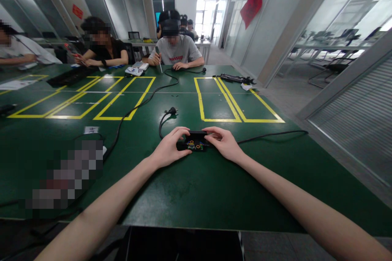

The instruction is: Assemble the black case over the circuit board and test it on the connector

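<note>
A small black power adapter (196, 147) sits in front of me with its case open, its lid (197, 134) raised at the back. Inside the case a circuit board (195, 145) shows, with orange-ringed parts. My left hand (173, 144) grips the left end, fingers on the lid and thumb at the lower front edge. At the right end my right hand (225, 142) is closed, its fingertips pinching the lid's corner; part of that grip is hidden. A cord with a black plug (172, 111) leaves on the left, and another black cord (272, 133) runs off right.
A blurred-out power strip (69, 175) lies at the left, its cable (124, 120) crossing the green table (214, 200). Yellow tape frames (217, 120) mark the far half. A black folded tool or stand (234, 78) lies far right. A person (177, 49) works opposite.
</note>
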Action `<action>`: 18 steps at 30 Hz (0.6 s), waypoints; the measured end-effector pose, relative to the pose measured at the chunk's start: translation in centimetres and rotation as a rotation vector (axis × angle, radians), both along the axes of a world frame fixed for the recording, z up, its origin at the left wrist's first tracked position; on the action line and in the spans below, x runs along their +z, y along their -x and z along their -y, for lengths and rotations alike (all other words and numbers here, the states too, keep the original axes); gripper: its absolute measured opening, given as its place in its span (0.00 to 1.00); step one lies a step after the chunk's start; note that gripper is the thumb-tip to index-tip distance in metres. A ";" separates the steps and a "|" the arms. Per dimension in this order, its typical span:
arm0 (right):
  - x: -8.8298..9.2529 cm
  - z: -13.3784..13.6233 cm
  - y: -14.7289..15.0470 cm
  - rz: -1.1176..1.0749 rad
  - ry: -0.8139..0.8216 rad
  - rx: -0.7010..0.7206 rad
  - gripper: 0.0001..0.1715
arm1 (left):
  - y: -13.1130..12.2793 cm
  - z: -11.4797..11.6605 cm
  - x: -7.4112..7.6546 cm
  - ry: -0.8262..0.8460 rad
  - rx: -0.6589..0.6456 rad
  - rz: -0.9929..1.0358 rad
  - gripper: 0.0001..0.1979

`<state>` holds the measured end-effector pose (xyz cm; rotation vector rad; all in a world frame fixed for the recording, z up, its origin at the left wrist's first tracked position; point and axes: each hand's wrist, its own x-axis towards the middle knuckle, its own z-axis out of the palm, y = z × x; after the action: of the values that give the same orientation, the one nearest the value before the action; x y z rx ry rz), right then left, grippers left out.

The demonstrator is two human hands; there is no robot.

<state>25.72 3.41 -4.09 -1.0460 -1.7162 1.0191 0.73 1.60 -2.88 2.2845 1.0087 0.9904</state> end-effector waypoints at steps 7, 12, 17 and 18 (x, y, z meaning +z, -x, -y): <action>0.2 0.2 0.2 -0.057 0.027 0.036 0.16 | 0.1 0.0 -0.2 0.069 0.037 0.015 0.31; -0.1 0.1 0.1 -0.110 0.051 0.016 0.17 | 0.1 0.1 -0.2 0.071 0.023 0.002 0.37; -0.1 0.1 0.1 -0.085 0.046 0.027 0.15 | 0.2 0.1 -0.2 0.045 0.013 -0.015 0.38; -0.1 0.2 0.1 -0.076 0.042 0.030 0.15 | 0.2 0.1 -0.2 0.044 0.013 -0.017 0.38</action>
<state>25.64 3.24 -4.17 -0.9983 -1.6599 1.1046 0.52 1.51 -3.04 2.2574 1.0432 0.9459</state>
